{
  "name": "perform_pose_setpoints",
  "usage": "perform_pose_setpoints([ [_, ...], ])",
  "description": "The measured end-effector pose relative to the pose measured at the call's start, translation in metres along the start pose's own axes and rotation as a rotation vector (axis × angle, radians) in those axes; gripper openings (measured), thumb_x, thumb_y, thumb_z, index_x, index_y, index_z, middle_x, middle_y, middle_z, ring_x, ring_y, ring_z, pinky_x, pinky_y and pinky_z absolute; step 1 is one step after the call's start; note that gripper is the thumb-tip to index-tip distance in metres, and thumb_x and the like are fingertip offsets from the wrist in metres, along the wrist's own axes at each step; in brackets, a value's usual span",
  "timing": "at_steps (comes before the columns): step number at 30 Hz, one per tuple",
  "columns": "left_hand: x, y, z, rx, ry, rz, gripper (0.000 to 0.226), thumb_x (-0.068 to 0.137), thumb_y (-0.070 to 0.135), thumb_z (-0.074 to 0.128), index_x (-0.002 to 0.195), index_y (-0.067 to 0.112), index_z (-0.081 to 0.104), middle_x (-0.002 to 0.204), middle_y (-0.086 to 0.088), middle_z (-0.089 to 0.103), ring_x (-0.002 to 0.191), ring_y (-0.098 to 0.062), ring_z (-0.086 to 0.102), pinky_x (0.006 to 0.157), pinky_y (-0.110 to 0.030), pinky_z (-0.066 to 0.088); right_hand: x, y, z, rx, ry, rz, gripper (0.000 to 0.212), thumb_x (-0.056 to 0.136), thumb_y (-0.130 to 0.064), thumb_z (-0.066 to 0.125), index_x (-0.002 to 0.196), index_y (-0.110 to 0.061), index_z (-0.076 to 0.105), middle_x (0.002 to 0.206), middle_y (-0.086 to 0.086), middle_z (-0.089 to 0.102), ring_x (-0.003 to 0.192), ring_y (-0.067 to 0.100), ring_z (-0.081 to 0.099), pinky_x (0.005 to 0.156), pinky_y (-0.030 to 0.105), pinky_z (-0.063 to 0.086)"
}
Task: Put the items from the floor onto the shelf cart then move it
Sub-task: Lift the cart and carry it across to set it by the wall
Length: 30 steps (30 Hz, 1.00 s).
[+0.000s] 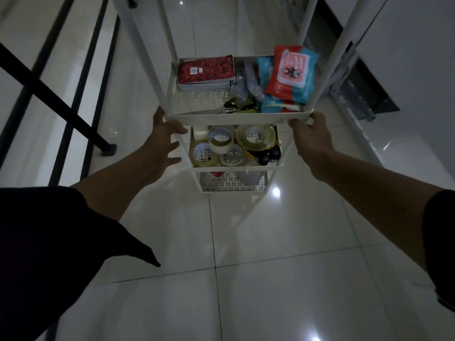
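A white shelf cart point(236, 117) stands on the tiled floor in front of me. Its upper tray holds red spiral notebooks point(205, 72), wet-wipe packs point(289, 75) and spoons point(234, 105). Several tape rolls point(221, 142) fill the tray below, and a lower tray point(234, 183) is mostly hidden. My right hand point(307, 132) grips the upper tray's front right corner. My left hand point(165, 136) is at the front left corner with fingers spread, thumb beside the rim and index finger under it.
A black metal railing point(73, 99) runs along the left, its foot point(108, 148) close to the cart. White cabinet fronts point(406, 70) and a dark gap line the right. Glossy floor tiles point(246, 267) stretch between me and the cart.
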State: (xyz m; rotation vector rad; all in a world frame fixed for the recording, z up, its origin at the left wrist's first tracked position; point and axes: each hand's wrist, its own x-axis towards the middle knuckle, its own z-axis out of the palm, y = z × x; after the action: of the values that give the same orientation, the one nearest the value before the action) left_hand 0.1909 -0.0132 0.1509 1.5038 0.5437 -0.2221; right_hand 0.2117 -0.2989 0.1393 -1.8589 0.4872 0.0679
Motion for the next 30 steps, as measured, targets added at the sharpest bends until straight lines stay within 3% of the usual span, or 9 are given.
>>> perform_pose_setpoints([
  [4, 0.001, 0.001, 0.000, 0.024, -0.006, -0.027, 0.082, 0.076, 0.016, 0.056, 0.140, 0.056, 0.022, 0.143, -0.002, 0.039, 0.125, -0.034, 0.040, 0.100, -0.059, 0.038, 0.006, -0.010, -0.001, 0.049, 0.101, 0.010, 0.038, 0.095, -0.054, 0.044, 0.116, -0.022, 0.050, 0.099, -0.005, 0.058, 0.080, 0.007, 0.054, 0.075, 0.035, 0.053],
  [8, 0.001, 0.004, -0.004, 0.068, 0.001, -0.023, 0.080, 0.078, 0.018, 0.058, 0.142, 0.052, 0.022, 0.144, -0.001, 0.041, 0.126, -0.030, 0.039, 0.100, -0.055, 0.039, 0.011, -0.028, 0.001, 0.076, 0.215, -0.108, 0.042, 0.100, -0.041, 0.047, 0.136, -0.019, 0.044, 0.125, 0.002, 0.061, 0.083, 0.001, 0.060, 0.061, 0.016, 0.047],
  [12, -0.005, 0.024, -0.011, 0.129, 0.190, 0.071, 0.072, 0.081, 0.015, 0.053, 0.145, 0.038, 0.032, 0.146, -0.002, 0.044, 0.122, -0.021, 0.046, 0.102, -0.044, 0.039, 0.005, -0.049, -0.004, 0.108, 0.208, -0.105, 0.051, 0.096, -0.016, 0.054, 0.143, -0.020, 0.034, 0.128, 0.002, 0.057, 0.085, 0.005, 0.065, 0.058, 0.016, 0.054],
  [16, -0.024, 0.084, -0.023, -0.009, 0.429, 0.142, 0.030, 0.084, 0.020, 0.045, 0.104, 0.019, 0.066, 0.114, -0.009, 0.069, 0.098, -0.023, 0.063, 0.090, -0.041, 0.050, -0.014, -0.093, -0.036, 0.229, 0.494, -0.124, 0.052, 0.087, 0.002, 0.044, 0.136, -0.018, 0.045, 0.127, 0.008, 0.058, 0.088, 0.009, 0.058, 0.055, 0.003, 0.041],
  [19, -0.042, 0.150, -0.034, -0.093, 0.427, 0.221, 0.019, 0.081, 0.021, 0.047, 0.083, 0.017, 0.065, 0.093, -0.007, 0.072, 0.091, -0.026, 0.066, 0.079, -0.041, 0.051, -0.027, -0.143, -0.077, 0.295, 0.663, -0.146, 0.042, 0.089, -0.006, 0.042, 0.126, -0.023, 0.051, 0.118, 0.010, 0.061, 0.093, 0.019, 0.060, 0.072, 0.025, 0.048],
  [22, -0.064, 0.210, -0.041, -0.089, 0.419, 0.288, 0.015, 0.082, 0.026, 0.049, 0.083, 0.021, 0.063, 0.098, -0.009, 0.071, 0.090, -0.025, 0.064, 0.077, -0.042, 0.050, -0.039, -0.196, -0.112, 0.272, 0.590, -0.266, 0.033, 0.095, -0.021, 0.042, 0.127, -0.027, 0.048, 0.118, 0.009, 0.060, 0.100, 0.027, 0.062, 0.081, 0.046, 0.054],
  [26, -0.087, 0.263, -0.032, 0.196, 0.413, 0.450, 0.029, 0.081, 0.045, 0.044, 0.096, 0.026, 0.060, 0.112, -0.006, 0.065, 0.099, -0.025, 0.058, 0.088, -0.044, 0.048, -0.045, -0.259, -0.129, 0.070, 0.371, -0.420, 0.044, 0.099, -0.035, 0.045, 0.141, -0.026, 0.035, 0.128, 0.010, 0.055, 0.098, 0.022, 0.059, 0.073, 0.035, 0.049],
  [28, -0.093, 0.276, -0.022, 0.488, 0.410, 0.559, 0.037, 0.090, 0.041, 0.045, 0.120, 0.023, 0.056, 0.123, -0.005, 0.060, 0.106, -0.024, 0.056, 0.086, -0.037, 0.044, -0.042, -0.280, -0.125, -0.044, 0.219, -0.427, 0.055, 0.101, -0.041, 0.045, 0.149, -0.024, 0.025, 0.145, 0.016, 0.044, 0.121, 0.031, 0.053, 0.092, 0.045, 0.049],
  [30, -0.093, 0.280, -0.011, 0.648, 0.415, 0.604, 0.043, 0.095, 0.033, 0.046, 0.136, 0.018, 0.046, 0.136, -0.011, 0.054, 0.120, -0.029, 0.052, 0.096, -0.039, 0.042, -0.039, -0.288, -0.116, -0.198, 0.117, -0.458, 0.063, 0.101, -0.042, 0.044, 0.154, -0.018, 0.020, 0.156, 0.016, 0.033, 0.139, 0.032, 0.038, 0.111, 0.052, 0.036],
])
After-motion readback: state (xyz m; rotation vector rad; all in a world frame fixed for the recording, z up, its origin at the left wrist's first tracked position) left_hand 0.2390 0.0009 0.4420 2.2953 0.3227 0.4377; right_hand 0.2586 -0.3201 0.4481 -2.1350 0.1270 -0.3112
